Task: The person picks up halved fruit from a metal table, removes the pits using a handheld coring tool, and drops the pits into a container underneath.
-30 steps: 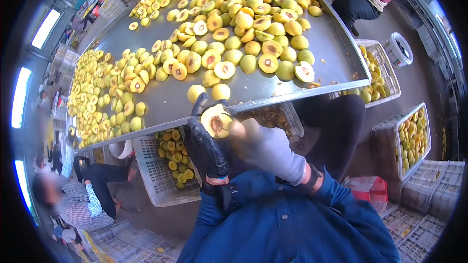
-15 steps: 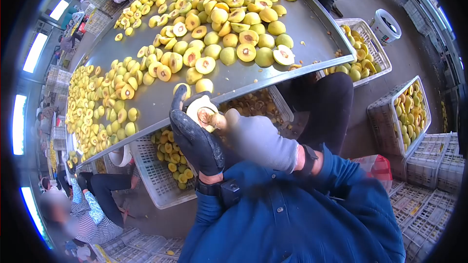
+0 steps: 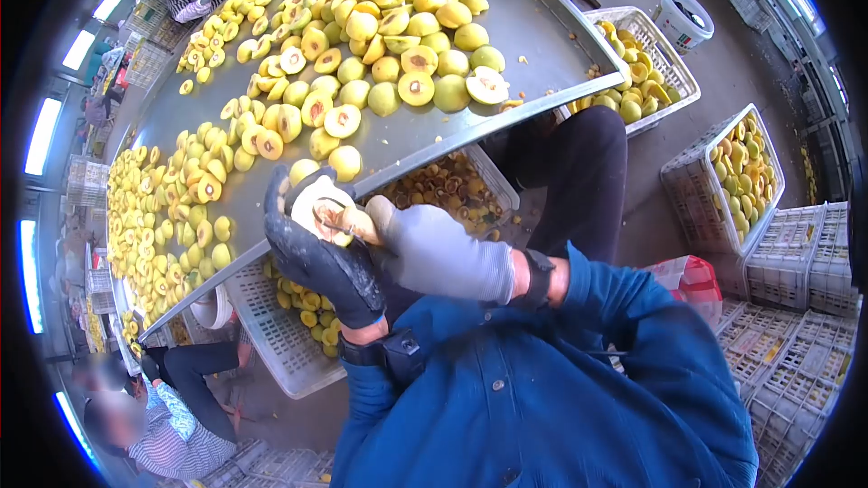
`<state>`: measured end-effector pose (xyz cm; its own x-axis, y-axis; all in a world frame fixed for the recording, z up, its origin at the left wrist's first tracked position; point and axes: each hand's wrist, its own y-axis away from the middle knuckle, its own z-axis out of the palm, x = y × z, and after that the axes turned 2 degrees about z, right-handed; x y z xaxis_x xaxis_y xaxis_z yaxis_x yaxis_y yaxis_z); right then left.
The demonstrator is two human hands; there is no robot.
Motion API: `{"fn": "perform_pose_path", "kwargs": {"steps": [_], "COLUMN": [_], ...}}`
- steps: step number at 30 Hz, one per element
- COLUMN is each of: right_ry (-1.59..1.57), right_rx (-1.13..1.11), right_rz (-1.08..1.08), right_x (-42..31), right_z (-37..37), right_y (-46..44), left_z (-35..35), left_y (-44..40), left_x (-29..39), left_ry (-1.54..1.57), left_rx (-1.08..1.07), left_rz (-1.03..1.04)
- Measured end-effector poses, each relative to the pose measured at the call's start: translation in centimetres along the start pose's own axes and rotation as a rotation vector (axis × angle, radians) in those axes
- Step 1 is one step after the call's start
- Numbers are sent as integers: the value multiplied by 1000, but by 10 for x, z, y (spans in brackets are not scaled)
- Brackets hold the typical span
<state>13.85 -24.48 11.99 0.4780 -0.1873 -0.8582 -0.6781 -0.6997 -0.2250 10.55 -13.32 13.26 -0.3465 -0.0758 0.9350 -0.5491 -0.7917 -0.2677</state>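
In my left hand, gloved in black, lies a halved peach with its pale cut face turned up and its brown centre showing. The fingers curl round the fruit. My right hand, in a light grey glove, grips the stubby wooden handle of a pitting tool. Its thin curved metal end is at the brown centre of the peach half. Both hands are just in front of the edge of a metal table, where many peach halves are spread, cut sides facing various ways.
Below the table edge stand a crate of brown scraps and a crate of peach halves. More filled crates and a white bucket are at the right, beside stacked crates. Co-workers sit around the table.
The view has shifted, so the table and hands appear further left. My left hand still holds the peach half, and the pitting tool stays at its centre.
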Motion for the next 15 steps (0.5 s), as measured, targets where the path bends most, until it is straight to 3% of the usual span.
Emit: {"fn": "perform_pose_path", "kwargs": {"steps": [6,15], "right_ry": [50,-102], "right_rx": [33,-21], "right_rz": [45,49], "right_x": [-8,-7], "right_z": [0,-6], "right_y": [-5,1], "left_z": [9,-1], "left_y": [0,-8], "left_x": [6,0], "left_ry": [-175,-330], "left_rx": [45,-94], "left_rz": [197,353]}}
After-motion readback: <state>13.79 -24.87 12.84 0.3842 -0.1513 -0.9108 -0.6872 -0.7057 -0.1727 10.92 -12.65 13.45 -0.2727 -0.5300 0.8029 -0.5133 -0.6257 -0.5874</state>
